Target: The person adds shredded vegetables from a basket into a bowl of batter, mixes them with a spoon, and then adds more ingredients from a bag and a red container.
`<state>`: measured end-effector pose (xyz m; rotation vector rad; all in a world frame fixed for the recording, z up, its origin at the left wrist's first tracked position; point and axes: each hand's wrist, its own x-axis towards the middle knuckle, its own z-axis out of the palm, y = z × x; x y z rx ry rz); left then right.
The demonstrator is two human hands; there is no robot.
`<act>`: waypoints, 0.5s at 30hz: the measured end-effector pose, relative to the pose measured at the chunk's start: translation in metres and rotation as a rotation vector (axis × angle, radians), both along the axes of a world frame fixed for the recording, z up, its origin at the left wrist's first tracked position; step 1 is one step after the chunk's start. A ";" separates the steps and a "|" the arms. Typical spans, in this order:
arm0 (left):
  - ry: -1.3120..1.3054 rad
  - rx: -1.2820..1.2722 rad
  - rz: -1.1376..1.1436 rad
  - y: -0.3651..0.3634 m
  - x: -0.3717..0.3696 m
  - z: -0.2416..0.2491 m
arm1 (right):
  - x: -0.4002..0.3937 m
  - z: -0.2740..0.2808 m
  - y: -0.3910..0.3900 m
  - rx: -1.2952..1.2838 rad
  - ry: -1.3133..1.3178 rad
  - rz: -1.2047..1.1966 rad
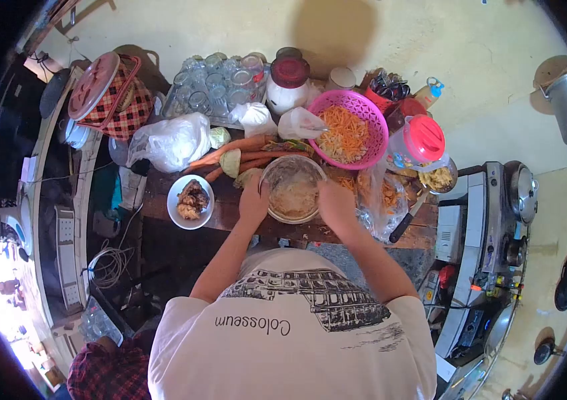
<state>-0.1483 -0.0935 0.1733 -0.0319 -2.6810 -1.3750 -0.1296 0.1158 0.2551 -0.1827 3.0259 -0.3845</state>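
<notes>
A round bowl (295, 221) with a pale, floury mixture inside stands at the table's front edge, between my hands. My left hand (255, 202) is closed on its left rim. At the right rim, my right hand (337, 205) is closed too, its fingertips partly hidden. To the left is a white bowl (175, 215) holding a dark brown and a light lump of food. Whole carrots (230, 151) and cut cabbage pieces (231, 162) lie behind the bowl. A pink basket (381, 119) of shredded carrot and cabbage stands behind my right hand.
At the back are a tray of glasses (215, 83), a red-lidded jar (289, 72) and a white plastic bag (175, 141). On the right are a pink-lidded pitcher (423, 139), a knife-like black handle (401, 228) and a plastic bag (378, 213). A stove (495, 200) stands further right.
</notes>
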 end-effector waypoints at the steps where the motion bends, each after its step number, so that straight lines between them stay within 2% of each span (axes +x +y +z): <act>1: 0.005 0.022 0.021 0.003 0.003 0.004 | -0.003 0.001 0.003 0.021 0.022 -0.018; 5: 0.030 0.023 0.076 0.010 0.002 0.004 | -0.011 -0.031 0.010 0.086 -0.046 0.069; 7: 0.067 0.014 0.087 0.012 0.002 0.001 | -0.007 -0.028 0.002 0.083 -0.134 0.128; 10: 0.114 0.041 0.084 0.013 0.002 0.009 | 0.018 -0.008 -0.007 -0.083 -0.085 0.205; 15: 0.078 0.036 0.070 0.012 0.003 0.015 | 0.036 -0.007 -0.002 0.072 -0.193 0.251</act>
